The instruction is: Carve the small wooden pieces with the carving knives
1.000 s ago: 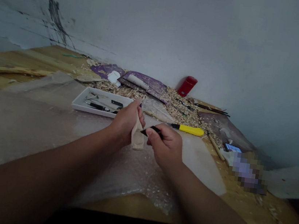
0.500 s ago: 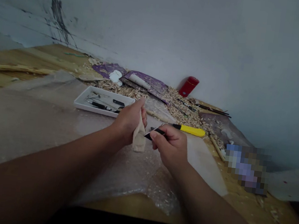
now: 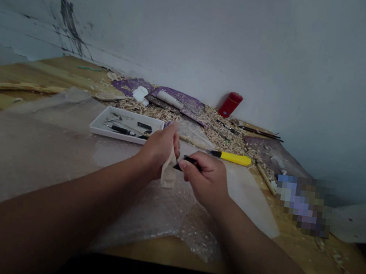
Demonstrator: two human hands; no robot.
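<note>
White tray (image 3: 115, 136) near the left hand (image 3: 158, 151) holds black tools (image 3: 118, 129).

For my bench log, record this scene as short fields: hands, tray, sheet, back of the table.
Left hand: grips a pale piece, its lower end exposed
Right hand: pinches a black tool, tip at the pale piece; contact unclear
Tray: white, left of the hands' meeting point, holding a black pen-like tool and other small items
Sheet: translucent, beneath the tray
Beyond hands: yellow-handled tool, lying flat
Table back: pale shavings; red object, tilted by the wall
</note>
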